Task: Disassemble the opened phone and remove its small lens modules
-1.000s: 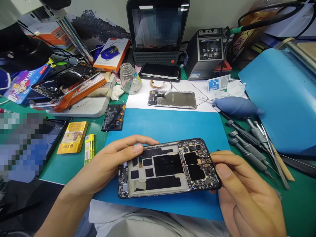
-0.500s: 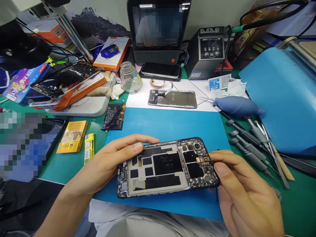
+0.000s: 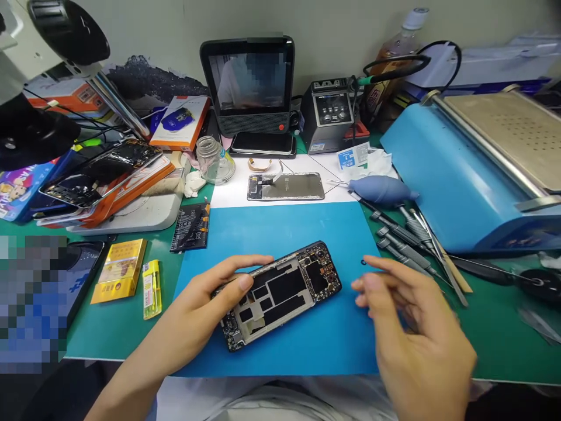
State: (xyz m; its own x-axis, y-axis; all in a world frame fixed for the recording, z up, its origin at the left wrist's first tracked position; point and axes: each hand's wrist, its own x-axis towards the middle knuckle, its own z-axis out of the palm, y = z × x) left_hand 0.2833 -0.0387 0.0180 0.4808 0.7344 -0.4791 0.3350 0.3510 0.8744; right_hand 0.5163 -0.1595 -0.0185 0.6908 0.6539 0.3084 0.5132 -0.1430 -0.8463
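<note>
Two bare hands work over a blue rectangular work mat (image 3: 302, 231) on a green bench top (image 3: 504, 327), and only one of them has hold of anything. The left hand (image 3: 205, 298) grips the opened black smartphone with its bare circuit board and black shielding patches (image 3: 280, 292) at the near-left end, thumb on the upper face and fingers curled over the far edge. The phone lies near the middle of the mat, its long axis slanting from near-left to far-right, the camera end pointing away toward the right. The right hand (image 3: 412, 327) is off the phone, hovering just to its right with fingers loosely spread and empty; it looks motion-blurred, so finer detail of the fingertips cannot be told. The left hand is thus the one on the phone, the right near but apart. Beyond the right hand, a row of grey-handled precision screwdrivers (image 3: 403, 242) lies at the mat's right edge, with a blue rubber air blower (image 3: 381, 189) behind them. At the mat's far edge a detached grey phone back panel (image 3: 284, 187) rests on white paper, and a black phone battery (image 3: 189, 226) lies at the left. A yellow cigarette pack (image 3: 118, 270) and yellow lighter (image 3: 151, 280) sit left of the mat. A large blue machine with a metal plate (image 3: 473, 158) fills the right side.
</note>
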